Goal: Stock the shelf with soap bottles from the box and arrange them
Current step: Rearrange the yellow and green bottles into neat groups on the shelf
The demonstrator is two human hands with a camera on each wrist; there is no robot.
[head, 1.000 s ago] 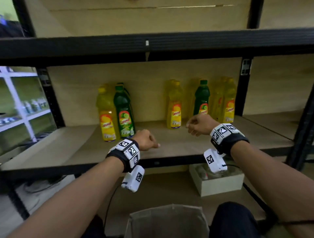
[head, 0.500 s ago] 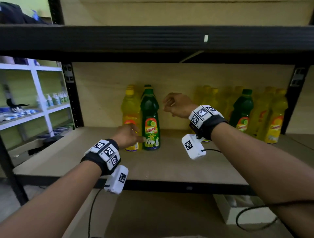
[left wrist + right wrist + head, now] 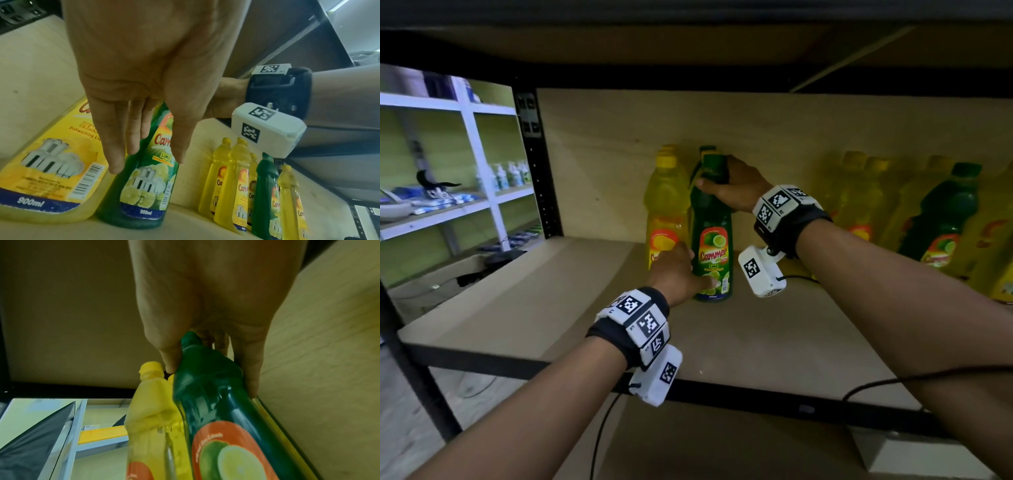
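A green lime soap bottle [image 3: 713, 236] stands upright on the wooden shelf [image 3: 756, 342], close beside a yellow lemon bottle [image 3: 666, 209]. My right hand [image 3: 717, 181] grips the green bottle's neck just under the cap. In the right wrist view, the right hand [image 3: 209, 363] has its thumb and fingers curled round the green bottle [image 3: 216, 402]. My left hand [image 3: 688, 270] rests on its lower part. The left wrist view shows the left hand [image 3: 148, 162] with straight fingers against the green bottle [image 3: 144, 186], next to the yellow bottle [image 3: 47, 170]. A second green cap [image 3: 705, 149] shows behind.
A row of yellow bottles with one green bottle [image 3: 938, 219] stands at the shelf's back right. A white box [image 3: 887, 452] sits on the floor below at the right. The shelf board above hangs low. A black upright [image 3: 537, 164] bounds the shelf's left side.
My view has swung left and closer. The right hand reached across and took the green bottle's neck. The left hand moved forward onto its lower body.
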